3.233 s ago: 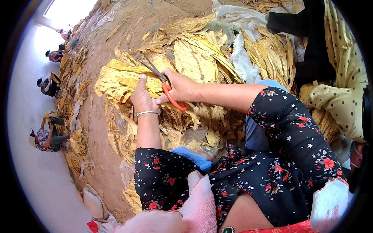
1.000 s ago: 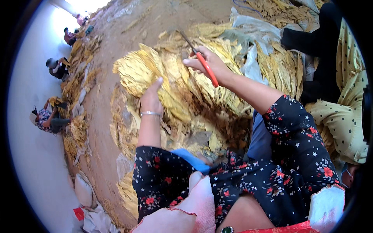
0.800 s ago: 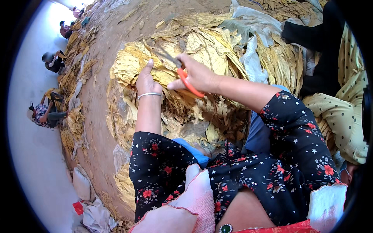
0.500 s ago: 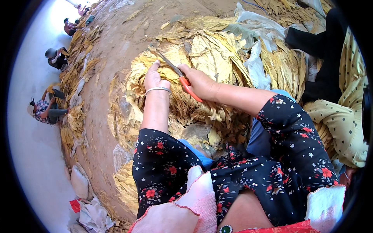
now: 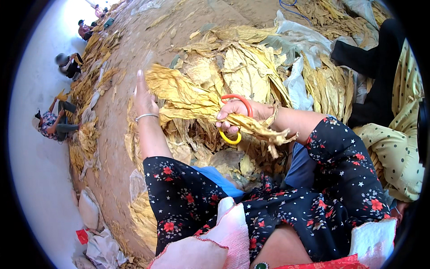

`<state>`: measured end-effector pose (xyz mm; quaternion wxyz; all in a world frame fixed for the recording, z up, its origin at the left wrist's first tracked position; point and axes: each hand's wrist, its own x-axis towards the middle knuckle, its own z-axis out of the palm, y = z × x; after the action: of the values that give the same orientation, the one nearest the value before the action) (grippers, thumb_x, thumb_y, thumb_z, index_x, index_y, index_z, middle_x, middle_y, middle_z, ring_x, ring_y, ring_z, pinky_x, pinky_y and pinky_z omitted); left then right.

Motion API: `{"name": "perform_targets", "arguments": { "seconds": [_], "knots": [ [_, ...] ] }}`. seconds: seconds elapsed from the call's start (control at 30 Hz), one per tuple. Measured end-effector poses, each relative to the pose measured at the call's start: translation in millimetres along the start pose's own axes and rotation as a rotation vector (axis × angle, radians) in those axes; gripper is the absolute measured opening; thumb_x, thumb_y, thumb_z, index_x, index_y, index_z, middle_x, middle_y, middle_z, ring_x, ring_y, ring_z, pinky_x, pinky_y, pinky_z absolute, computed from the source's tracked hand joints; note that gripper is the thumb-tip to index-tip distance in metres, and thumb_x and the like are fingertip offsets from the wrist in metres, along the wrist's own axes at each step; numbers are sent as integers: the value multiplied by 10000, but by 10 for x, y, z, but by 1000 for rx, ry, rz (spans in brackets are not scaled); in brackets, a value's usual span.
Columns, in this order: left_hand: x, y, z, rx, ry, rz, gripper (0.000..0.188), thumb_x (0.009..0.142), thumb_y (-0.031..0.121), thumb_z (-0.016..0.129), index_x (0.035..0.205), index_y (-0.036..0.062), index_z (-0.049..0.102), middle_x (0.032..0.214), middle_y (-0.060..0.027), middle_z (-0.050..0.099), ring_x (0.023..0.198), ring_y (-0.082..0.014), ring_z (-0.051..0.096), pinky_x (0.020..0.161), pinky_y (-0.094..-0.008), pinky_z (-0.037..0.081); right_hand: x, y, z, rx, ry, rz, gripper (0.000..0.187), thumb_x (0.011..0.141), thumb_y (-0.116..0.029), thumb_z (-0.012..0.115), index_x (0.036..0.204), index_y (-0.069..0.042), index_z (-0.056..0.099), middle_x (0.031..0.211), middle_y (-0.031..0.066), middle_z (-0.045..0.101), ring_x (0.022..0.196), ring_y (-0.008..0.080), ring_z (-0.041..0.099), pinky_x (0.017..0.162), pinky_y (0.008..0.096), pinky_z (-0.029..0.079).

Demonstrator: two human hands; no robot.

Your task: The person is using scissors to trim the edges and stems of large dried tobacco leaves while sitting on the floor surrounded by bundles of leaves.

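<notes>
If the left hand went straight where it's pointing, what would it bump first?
Probably the brown floor ahead of the left hand, though depth is hard to judge.

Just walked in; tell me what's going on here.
The person's right hand grips a bundle of dried yellow leaves along with red-and-yellow-handled scissors. The left hand is open beside the bundle's broad end. More leaves lie heaped beneath. Others sit along the wall.

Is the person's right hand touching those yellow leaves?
Touching. In the head view, the right hand has its fingers gripping the leaf bundle directly.
</notes>
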<state>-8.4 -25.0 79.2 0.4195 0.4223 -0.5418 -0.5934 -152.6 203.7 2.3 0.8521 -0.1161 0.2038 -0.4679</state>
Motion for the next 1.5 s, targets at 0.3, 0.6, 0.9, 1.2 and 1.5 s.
{"name": "perform_targets", "arguments": {
  "seconds": [0.3, 0.6, 0.9, 1.2, 1.5],
  "knots": [
    [-572, -490, 281, -305, -380, -742, 1296, 620, 688, 690, 1400, -82, -1, 1425, -299, 176, 1300, -396, 300, 959, -651, 334, -110, -119, 357, -1073, 923, -642, 167, 800, -81, 589, 927, 15, 538, 739, 159, 622, 662, 251, 634, 592, 349, 492],
    [-614, -614, 509, -666, -642, -534, 812, 700, 610, 664, 1241, 47, 438, 1168, -139, 548, 1057, -317, 567, 960, -527, 432, -170, 10, 436, -1521, 742, -579, 221, 847, -131, 558, 1009, 18, 536, 832, 235, 621, 788, 386, 622, 689, 419, 482],
    [-531, -639, 472, -810, -716, -475, 482, 872, 368, 605, 1171, 8, 488, 805, -53, 569, 819, -208, 575, 892, -411, 470, -150, 125, 315, -1340, 468, -706, 398, 821, -196, 663, 1156, -66, 493, 911, 141, 600, 870, 216, 591, 777, 347, 466],
    [-736, -327, 444, -427, -636, -287, 567, 889, 381, 587, 1271, -12, 442, 1203, -131, 562, 1100, -244, 548, 941, -374, 454, -322, -256, 435, -908, 707, -854, 384, 815, -245, 706, 1077, -40, 514, 902, 29, 542, 717, 84, 541, 653, 227, 466],
    [-850, -731, 677, -340, -782, -313, 563, 872, 277, 644, 1302, -22, 436, 1300, -97, 494, 1204, -189, 454, 1052, -322, 330, -261, -429, 486, -733, 757, -929, 458, 692, -87, 755, 1063, -20, 494, 877, 44, 514, 727, 107, 539, 645, 238, 459]
  ]
}}
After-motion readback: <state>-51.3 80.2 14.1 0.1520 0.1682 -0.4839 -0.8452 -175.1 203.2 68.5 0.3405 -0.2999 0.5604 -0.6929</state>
